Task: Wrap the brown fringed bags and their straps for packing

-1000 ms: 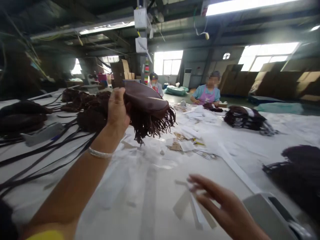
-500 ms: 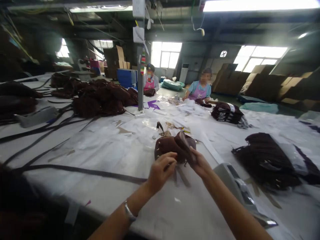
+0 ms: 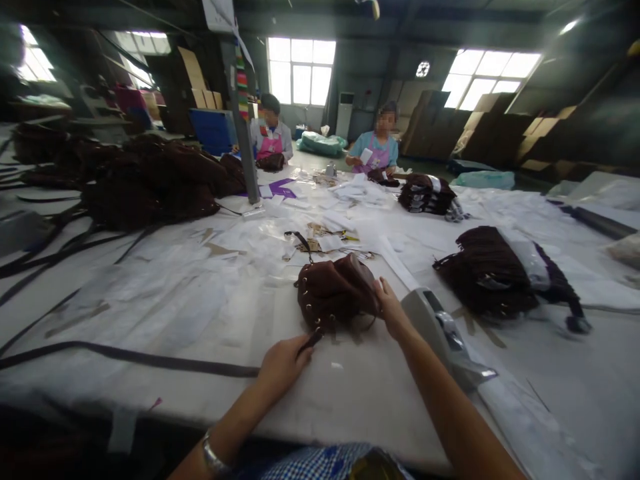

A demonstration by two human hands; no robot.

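A dark brown leather bag (image 3: pixel 330 287) with metal eyelets along its edge lies on the white-covered table in front of me. My left hand (image 3: pixel 284 365) is closed on a short brown strap (image 3: pixel 311 341) at the bag's near side. At the bag's right end my right hand (image 3: pixel 391 308) grips the leather, thumb and fingers partly hidden by the bag. A thin strap with a buckle (image 3: pixel 299 239) rises from its far side. Close to my right forearm stands a grey tape dispenser (image 3: pixel 443 337).
Brown bags (image 3: pixel 150 173) are heaped at the left, with long dark straps (image 3: pixel 150 353) running across the table. Wrapped brown fringed bundles (image 3: pixel 493 267) lie at the right. A metal post (image 3: pixel 246 147) rises from the table. Two co-workers (image 3: pixel 377 143) sit across it.
My left hand has gone from beside the bag's opening down to the strap, nearer to me. The bag has turned and lies flatter. The whole view has shifted right and down.
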